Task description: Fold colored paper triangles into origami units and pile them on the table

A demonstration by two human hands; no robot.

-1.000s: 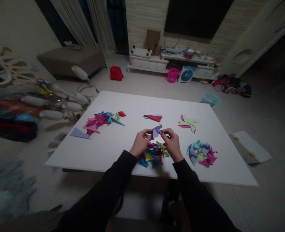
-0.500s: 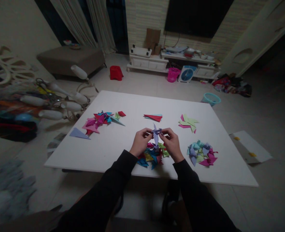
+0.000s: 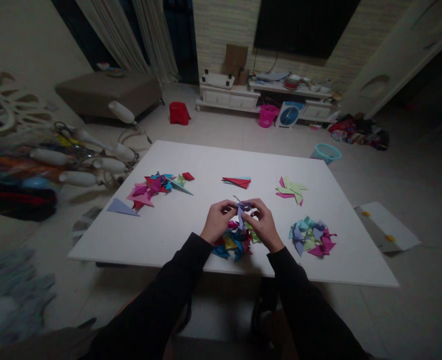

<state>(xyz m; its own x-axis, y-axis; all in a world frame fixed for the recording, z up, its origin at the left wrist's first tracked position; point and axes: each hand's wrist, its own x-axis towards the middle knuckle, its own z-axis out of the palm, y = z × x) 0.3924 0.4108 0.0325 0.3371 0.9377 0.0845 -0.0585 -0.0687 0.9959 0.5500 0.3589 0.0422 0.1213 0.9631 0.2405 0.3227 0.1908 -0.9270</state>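
A purple origami crane (image 3: 240, 214) is held up between my two hands over the near middle of the white table (image 3: 183, 235). My left hand (image 3: 218, 219) pinches its left side, fingers closed. My right hand (image 3: 261, 224) grips it from the right, thumb against the lower part. Just below lies a pile of folded paper pieces (image 3: 228, 245) in blue, yellow, red and green, partly covered by my hands. To the right sits a ring-like heap of paper cranes (image 3: 311, 237) in pale blue, green and pink.
Folded red and blue paper strips (image 3: 236, 182) lie beyond my hands. Green and pink folded pieces (image 3: 292, 190) are at the far right, a mixed origami heap (image 3: 151, 190) and a blue-purple folded triangle (image 3: 122, 207) at left. A lamp (image 3: 110, 165) stands beside the table's left edge.
My right thumb and fingers have shifted inward and down on the crane. The crane has turned, and its upper tip now bends to the left. My left hand stays nearly still.
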